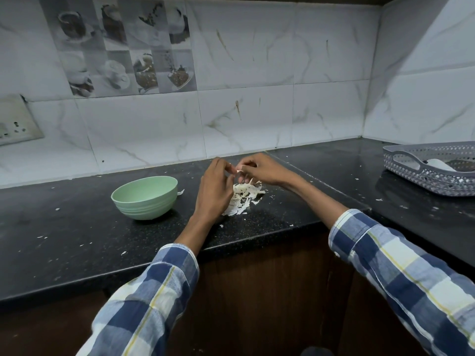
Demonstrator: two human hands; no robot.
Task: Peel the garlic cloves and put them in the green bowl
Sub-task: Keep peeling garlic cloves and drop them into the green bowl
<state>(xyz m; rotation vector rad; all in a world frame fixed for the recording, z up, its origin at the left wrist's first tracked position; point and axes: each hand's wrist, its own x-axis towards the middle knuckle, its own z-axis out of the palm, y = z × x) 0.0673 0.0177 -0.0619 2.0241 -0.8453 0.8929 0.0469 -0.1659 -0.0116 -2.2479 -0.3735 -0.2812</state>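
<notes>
A garlic clove [238,171] is pinched between both hands' grips right of the green bowl [145,197], mid-peel; next, strip remaining skin.

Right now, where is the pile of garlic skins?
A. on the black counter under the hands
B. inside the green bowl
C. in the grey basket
A: the pile of garlic skins lies on the black counter, right of the green bowl, below the left hand and the right hand.
</notes>
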